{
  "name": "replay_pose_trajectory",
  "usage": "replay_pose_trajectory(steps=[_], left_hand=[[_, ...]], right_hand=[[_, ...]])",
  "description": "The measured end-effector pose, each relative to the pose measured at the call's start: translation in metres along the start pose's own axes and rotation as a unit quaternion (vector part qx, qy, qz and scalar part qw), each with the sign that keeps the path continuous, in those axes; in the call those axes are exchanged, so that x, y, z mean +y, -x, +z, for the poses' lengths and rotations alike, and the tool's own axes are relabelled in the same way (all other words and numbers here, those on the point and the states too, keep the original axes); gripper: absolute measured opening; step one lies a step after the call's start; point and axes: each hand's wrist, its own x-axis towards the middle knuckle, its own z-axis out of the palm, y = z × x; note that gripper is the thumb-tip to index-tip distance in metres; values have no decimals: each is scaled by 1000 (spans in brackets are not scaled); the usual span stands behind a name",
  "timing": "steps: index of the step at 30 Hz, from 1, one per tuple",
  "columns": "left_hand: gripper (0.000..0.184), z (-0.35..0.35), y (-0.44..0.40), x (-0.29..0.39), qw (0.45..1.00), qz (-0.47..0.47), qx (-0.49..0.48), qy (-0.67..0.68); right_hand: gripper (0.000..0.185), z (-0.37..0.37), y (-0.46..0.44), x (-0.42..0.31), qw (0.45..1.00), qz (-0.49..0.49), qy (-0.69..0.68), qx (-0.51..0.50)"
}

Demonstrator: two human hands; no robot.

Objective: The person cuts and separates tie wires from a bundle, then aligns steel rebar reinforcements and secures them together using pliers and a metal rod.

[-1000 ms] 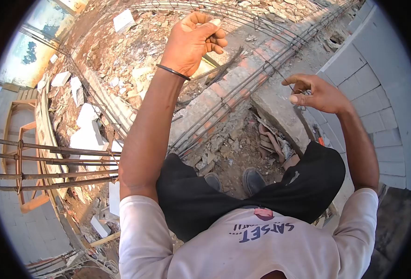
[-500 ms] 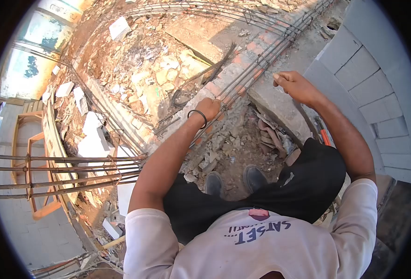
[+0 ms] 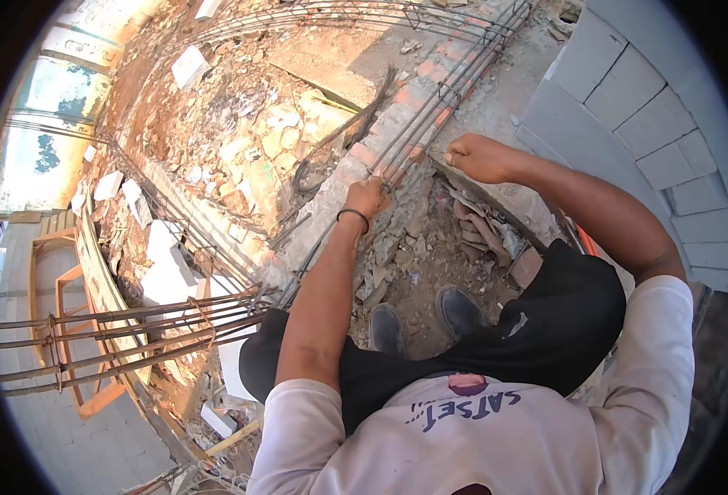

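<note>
Long steel rebars (image 3: 420, 122), tied with stirrups into a cage, lie along a low brick and mortar footing (image 3: 362, 155). My left hand (image 3: 368, 196), with a black band at its wrist, has its fingers closed around the rebar at the near part of the cage. To the right of the bars, my right hand (image 3: 481, 157) is raised in a closed fist, apart from the cage. Whatever it may hold is hidden or too thin to make out. A bundle of dark thin wire (image 3: 374, 111) rests just left of the footing.
Another rebar cage (image 3: 133, 326) juts in from the left. Grey blocks (image 3: 628, 82) form a wall at right. Broken rubble (image 3: 380, 268) lies around my shoes (image 3: 387, 328). Wooden frames (image 3: 71, 285) stand at left, and white block pieces (image 3: 166, 264) lie amid debris.
My right fist has moved left and slightly down, closer to the bars. The left hand stays on the rebar while the whole view has shifted a little.
</note>
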Motion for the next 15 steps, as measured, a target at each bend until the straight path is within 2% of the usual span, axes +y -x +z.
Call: replay_pose_trajectory(steps=[1, 2, 3, 5, 8, 10, 11, 12, 14, 15], left_hand=[[48, 0, -5, -7, 1000, 15, -2, 7], [47, 0, -9, -8, 999, 31, -4, 16], [47, -1, -13, -10, 999, 31, -5, 20], [47, -6, -16, -9, 999, -28, -33, 16], [49, -4, -9, 2, 997, -37, -31, 55], [49, -9, -7, 4, 996, -56, -44, 50], [49, -10, -9, 1, 995, -65, -56, 46], [49, -9, -9, 1, 995, -65, -57, 46], [47, -8, -9, -2, 995, -55, -44, 65], [47, -9, -10, 0, 995, -49, -43, 70]], right_hand=[[31, 6, -3, 10, 999, -42, -15, 25], [31, 7, 4, 11, 999, -40, -12, 25], [27, 14, 16, 11, 999, -8, -39, 11], [23, 28, 39, 22, 998, 27, -64, -5], [20, 48, 50, 47, 988, 91, -117, -51], [19, 52, 52, 42, 990, 81, -107, 40], [18, 46, 44, 36, 996, 67, -43, 45], [18, 38, 33, 29, 996, 68, -43, 45], [18, 21, 9, 4, 985, 55, 161, -17], [18, 15, 1, -12, 984, 53, 168, -15]])
